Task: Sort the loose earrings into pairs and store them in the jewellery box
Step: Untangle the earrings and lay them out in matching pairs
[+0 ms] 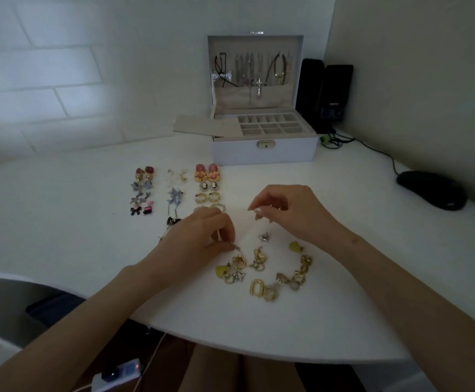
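Paired earrings lie in rows, staged for the jewellery box. Left hand pinches an earring at the pile; right hand is curled, its hold indeterminable.

Dim, soft light; wide-angle bending at edges.

Head-worn view, steeply down onto desk

No writing could be read with any certainty. The black speaker, well beyond the right hand and just beside the box, bore a small pale mark low on its front, too blurred to make out.
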The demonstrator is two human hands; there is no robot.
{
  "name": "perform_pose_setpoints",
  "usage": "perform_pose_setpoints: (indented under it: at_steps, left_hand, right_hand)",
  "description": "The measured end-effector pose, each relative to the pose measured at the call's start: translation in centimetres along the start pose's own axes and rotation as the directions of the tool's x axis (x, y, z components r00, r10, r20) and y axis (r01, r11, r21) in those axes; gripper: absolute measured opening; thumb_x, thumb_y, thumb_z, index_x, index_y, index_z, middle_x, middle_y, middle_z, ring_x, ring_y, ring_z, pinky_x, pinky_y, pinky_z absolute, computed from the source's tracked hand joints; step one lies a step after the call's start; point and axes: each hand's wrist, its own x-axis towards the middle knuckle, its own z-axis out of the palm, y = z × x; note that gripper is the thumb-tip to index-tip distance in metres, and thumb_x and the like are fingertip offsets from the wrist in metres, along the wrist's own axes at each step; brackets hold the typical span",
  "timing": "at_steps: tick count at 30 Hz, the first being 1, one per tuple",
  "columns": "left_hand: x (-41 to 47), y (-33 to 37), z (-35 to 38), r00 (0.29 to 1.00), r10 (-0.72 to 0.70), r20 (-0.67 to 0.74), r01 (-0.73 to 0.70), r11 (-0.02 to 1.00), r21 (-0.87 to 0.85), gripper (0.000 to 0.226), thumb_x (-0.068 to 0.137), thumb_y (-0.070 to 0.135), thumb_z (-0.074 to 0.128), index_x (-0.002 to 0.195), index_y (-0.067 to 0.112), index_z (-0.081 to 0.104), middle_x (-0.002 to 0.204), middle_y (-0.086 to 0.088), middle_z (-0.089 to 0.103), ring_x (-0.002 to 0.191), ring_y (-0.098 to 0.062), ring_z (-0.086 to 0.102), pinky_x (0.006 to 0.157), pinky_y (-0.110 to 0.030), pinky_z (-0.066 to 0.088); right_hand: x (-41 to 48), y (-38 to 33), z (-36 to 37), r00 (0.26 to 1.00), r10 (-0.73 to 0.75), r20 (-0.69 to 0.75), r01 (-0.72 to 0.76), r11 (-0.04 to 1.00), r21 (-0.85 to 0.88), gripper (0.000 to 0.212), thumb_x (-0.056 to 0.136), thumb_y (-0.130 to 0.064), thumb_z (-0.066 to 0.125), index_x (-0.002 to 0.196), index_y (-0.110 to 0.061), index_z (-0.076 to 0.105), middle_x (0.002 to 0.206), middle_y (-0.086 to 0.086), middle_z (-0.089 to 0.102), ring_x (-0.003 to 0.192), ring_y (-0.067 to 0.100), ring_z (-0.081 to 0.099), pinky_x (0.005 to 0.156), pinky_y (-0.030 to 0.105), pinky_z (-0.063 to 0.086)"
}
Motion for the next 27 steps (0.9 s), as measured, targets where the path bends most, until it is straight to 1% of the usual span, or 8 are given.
perform_pose_setpoints:
  at_steps: [3, 6, 10, 12, 14, 23, 25, 27]
  left_hand:
    - [0.3, -0.2, 0.2, 1.000, -0.004, -0.013, 0.004, 1.000, -0.018, 0.006, 0.083, 0.025, 0.066, 0.083, 0.027, 0.060, 0.083, 0.019, 0.052, 0.079, -0.001, 0.049, 0.067, -0.020, 0.042]
    - [0.2, -0.1, 0.3, 1.000, -0.015, -0.026, 0.014, 0.999, -0.032, 0.006, 0.085, 0.026, 0.063, 0.083, 0.030, 0.060, 0.085, 0.019, 0.053, 0.080, -0.001, 0.050, 0.066, -0.016, 0.041]
    - [-0.3, 0.0, -0.3, 0.998, -0.019, -0.053, 0.013, 0.994, -0.107, 0.006, 0.085, 0.019, 0.064, 0.083, 0.025, 0.065, 0.083, 0.017, 0.056, 0.080, 0.000, 0.053, 0.064, -0.009, 0.038]
    - [-0.7, -0.1, -0.9, 0.997, -0.008, -0.072, -0.001, 0.991, -0.133, 0.008, 0.084, 0.013, 0.065, 0.083, 0.021, 0.066, 0.083, 0.016, 0.059, 0.078, 0.001, 0.053, 0.065, -0.008, 0.039]
    - [-1.1, -0.3, -1.5, 0.995, -0.010, -0.102, -0.004, 0.992, -0.130, 0.009, 0.083, 0.010, 0.066, 0.084, 0.019, 0.066, 0.080, 0.019, 0.059, 0.077, 0.001, 0.054, 0.064, -0.009, 0.040]
    - [-1.6, -0.5, -1.6, 0.998, 0.013, -0.059, -0.019, 0.994, -0.104, 0.006, 0.081, 0.030, 0.065, 0.077, 0.027, 0.061, 0.074, 0.019, 0.057, 0.076, 0.001, 0.053, 0.066, -0.007, 0.039]
    - [-1.4, -0.5, -1.3, 0.998, 0.006, -0.060, -0.008, 0.999, -0.047, 0.006, 0.082, 0.026, 0.067, 0.082, 0.029, 0.062, 0.078, 0.021, 0.055, 0.079, 0.001, 0.052, 0.067, -0.006, 0.038]
    - [-1.2, -0.4, -0.8, 0.999, -0.003, -0.045, 0.003, 1.000, 0.014, 0.009, 0.081, 0.030, 0.066, 0.090, 0.030, 0.063, 0.085, 0.021, 0.053, 0.079, 0.002, 0.051, 0.065, -0.007, 0.038]
  right_hand:
    - [0.0, 0.3, 0.1, 1.000, -0.013, -0.015, 0.012, 1.000, -0.015, 0.015, 0.090, -0.009, 0.058, 0.089, -0.021, 0.067, 0.074, -0.007, 0.068, 0.069, 0.008, 0.063, 0.069, 0.022, 0.053]
    - [-0.1, 0.4, 0.3, 0.999, -0.035, -0.010, 0.035, 0.998, -0.059, 0.015, 0.090, -0.010, 0.056, 0.092, -0.021, 0.066, 0.075, -0.007, 0.067, 0.070, 0.012, 0.064, 0.071, 0.030, 0.054]
    - [-0.2, 0.3, 0.4, 0.998, -0.056, -0.004, 0.056, 0.993, -0.102, 0.012, 0.088, -0.013, 0.060, 0.092, -0.022, 0.067, 0.075, -0.009, 0.067, 0.068, 0.007, 0.063, 0.067, 0.022, 0.052]
    - [-0.3, 0.4, 0.5, 0.999, -0.046, 0.011, 0.047, 0.995, -0.093, 0.012, 0.088, -0.013, 0.060, 0.090, -0.023, 0.068, 0.075, -0.010, 0.066, 0.067, 0.004, 0.061, 0.062, 0.014, 0.048]
    - [-0.3, 0.4, 0.6, 0.999, -0.044, 0.027, 0.046, 0.994, -0.103, 0.011, 0.088, -0.015, 0.060, 0.089, -0.023, 0.068, 0.075, -0.011, 0.065, 0.065, 0.002, 0.058, 0.061, 0.011, 0.045]
    - [-0.2, 0.4, 0.3, 0.997, -0.016, 0.079, 0.026, 0.991, -0.129, 0.013, 0.086, -0.013, 0.063, 0.086, -0.024, 0.069, 0.078, -0.008, 0.068, 0.066, 0.002, 0.057, 0.060, 0.010, 0.041]
    - [-0.2, 0.4, -0.2, 0.994, 0.009, 0.107, 0.006, 0.991, -0.137, 0.012, 0.084, -0.013, 0.066, 0.085, -0.024, 0.070, 0.080, -0.009, 0.068, 0.068, 0.002, 0.057, 0.062, 0.010, 0.041]
    - [-0.1, 0.2, -0.7, 0.988, 0.020, 0.155, 0.006, 0.986, -0.167, 0.008, 0.081, -0.017, 0.070, 0.083, -0.025, 0.071, 0.079, -0.011, 0.067, 0.068, 0.001, 0.055, 0.062, 0.011, 0.040]
